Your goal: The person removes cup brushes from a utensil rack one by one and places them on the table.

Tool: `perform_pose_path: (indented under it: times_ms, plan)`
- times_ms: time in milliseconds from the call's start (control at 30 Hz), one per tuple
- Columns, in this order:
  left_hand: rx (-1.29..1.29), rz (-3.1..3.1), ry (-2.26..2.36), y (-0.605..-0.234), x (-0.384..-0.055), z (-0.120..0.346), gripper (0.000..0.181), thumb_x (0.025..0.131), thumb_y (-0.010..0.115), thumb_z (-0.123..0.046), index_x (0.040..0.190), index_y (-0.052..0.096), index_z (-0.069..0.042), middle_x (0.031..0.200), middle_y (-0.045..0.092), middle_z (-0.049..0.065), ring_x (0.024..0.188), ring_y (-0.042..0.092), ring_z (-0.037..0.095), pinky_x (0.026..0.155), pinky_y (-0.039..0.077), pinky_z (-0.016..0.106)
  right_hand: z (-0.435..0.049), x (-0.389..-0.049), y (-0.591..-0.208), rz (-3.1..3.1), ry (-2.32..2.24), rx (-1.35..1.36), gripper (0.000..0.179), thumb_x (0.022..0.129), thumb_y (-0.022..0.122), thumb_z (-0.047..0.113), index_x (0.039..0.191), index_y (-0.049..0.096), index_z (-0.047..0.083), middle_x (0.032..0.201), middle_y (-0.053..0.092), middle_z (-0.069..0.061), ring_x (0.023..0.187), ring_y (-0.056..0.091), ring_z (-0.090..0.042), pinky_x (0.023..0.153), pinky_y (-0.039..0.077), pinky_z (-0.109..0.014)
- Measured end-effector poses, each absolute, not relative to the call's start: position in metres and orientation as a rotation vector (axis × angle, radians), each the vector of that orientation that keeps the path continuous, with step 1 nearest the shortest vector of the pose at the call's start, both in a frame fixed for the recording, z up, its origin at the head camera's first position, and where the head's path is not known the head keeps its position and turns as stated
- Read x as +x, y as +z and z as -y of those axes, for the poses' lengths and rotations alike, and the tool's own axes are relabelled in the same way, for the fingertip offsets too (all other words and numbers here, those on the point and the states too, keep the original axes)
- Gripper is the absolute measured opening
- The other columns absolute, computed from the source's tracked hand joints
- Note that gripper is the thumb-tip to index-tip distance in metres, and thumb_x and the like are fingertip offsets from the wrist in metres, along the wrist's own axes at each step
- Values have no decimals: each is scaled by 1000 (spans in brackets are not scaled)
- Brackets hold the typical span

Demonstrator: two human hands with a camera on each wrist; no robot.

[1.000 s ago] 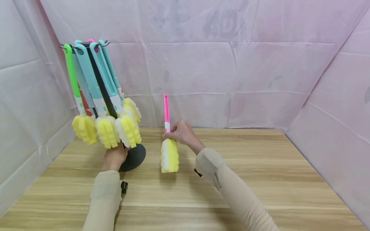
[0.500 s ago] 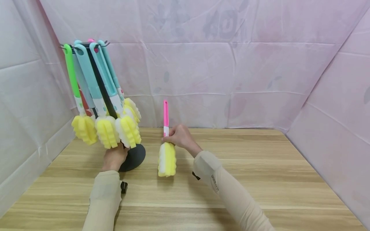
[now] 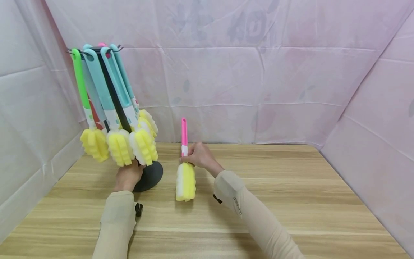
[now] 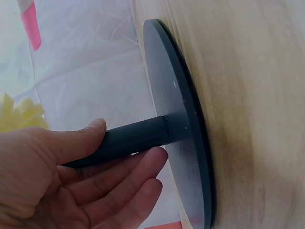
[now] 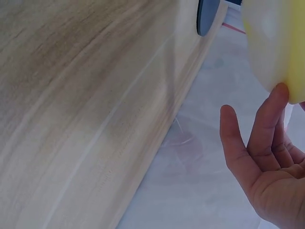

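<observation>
In the head view my right hand point(image 3: 201, 157) pinches a sponge bottle brush point(image 3: 186, 182) by its neck, just above the yellow and white sponge head. Its pink handle points up and the head hangs low over the wooden table. At left, my left hand point(image 3: 128, 175) holds the post of a black stand. The left wrist view has the thumb and fingers around that post point(image 4: 136, 136), just above the round base point(image 4: 178, 157). In the right wrist view, a fingertip meets the lower edge of the sponge head point(image 5: 274, 43).
Several brushes with green point(image 3: 79, 79) and light blue point(image 3: 100, 79) handles hang from the stand's hooks, sponge heads point(image 3: 119, 148) down. The stand leans left. A pale cloth point(image 3: 258, 86) hangs behind the wooden table point(image 3: 291, 201) and along both sides.
My right hand has brought the pink-handled brush lower and slightly left, nearer to me. The left hand and the stand stay where they were.
</observation>
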State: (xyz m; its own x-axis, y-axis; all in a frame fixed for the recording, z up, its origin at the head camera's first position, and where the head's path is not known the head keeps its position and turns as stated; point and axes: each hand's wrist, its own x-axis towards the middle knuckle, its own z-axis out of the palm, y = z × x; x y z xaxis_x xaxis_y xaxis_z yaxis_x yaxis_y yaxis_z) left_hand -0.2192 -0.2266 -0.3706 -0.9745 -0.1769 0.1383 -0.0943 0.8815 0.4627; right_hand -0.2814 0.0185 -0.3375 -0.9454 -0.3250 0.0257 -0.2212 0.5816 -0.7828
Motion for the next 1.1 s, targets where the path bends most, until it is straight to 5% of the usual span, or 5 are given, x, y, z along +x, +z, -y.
perform_pose_path:
  times_ms: [700,933,1100]
  plan:
    - [222,2886,-694,-370,-219,228,29,101,61,-14,103,54,15,94,57,32,87,64,53,73,55,58,-9,-281,-351,-2661,-1216,-366,30,81,87,16,68,65,2,60,58,-3,51,52,-10,48,46,-20]
    - [227,2896,-694,-369,-219,227,29,102,60,-15,100,56,14,92,57,31,85,65,52,72,55,58,-7,-281,-354,-2645,-1205,-352,29,82,87,16,68,66,0,61,60,-4,51,55,-11,64,59,-35]
    - [216,2888,-682,-370,-218,227,29,102,60,-15,100,56,13,92,57,31,83,65,51,71,55,58,-6,-281,-358,-2632,-1214,-365,28,81,88,14,69,67,0,61,59,-4,51,53,-11,56,56,-28]
